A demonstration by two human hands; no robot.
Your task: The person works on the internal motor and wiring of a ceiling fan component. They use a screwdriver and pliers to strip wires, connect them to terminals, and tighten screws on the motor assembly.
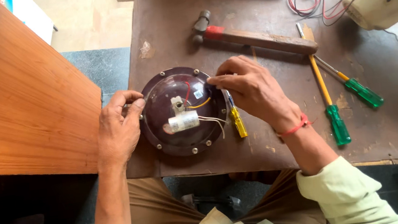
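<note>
Pale green sleeves frame the bottom of the view, and from them two bare forearms reach onto a worn, scuffed brown worktop [263,139]. Left of the left hand lies a slab of orange wood-grain board [31,107], its edge close beside the knuckles. That left hand [119,124] curls around the left rim of a round, glossy dark-maroon motor housing [167,98], thumb and fingers gripping the rim. On the housing's dome lies a small white cylinder [183,121] with red, yellow and white wires. At the housing's upper right rim the right hand [251,88] pinches fingertips together, holding a thin yellow-handled screwdriver [237,121] that hangs down just beside the housing. Beyond the right hand lies a wooden-handled hammer [256,39]; to its right, two green-handled screwdrivers [337,123] lie on open tabletop near the chipped front edge.
</note>
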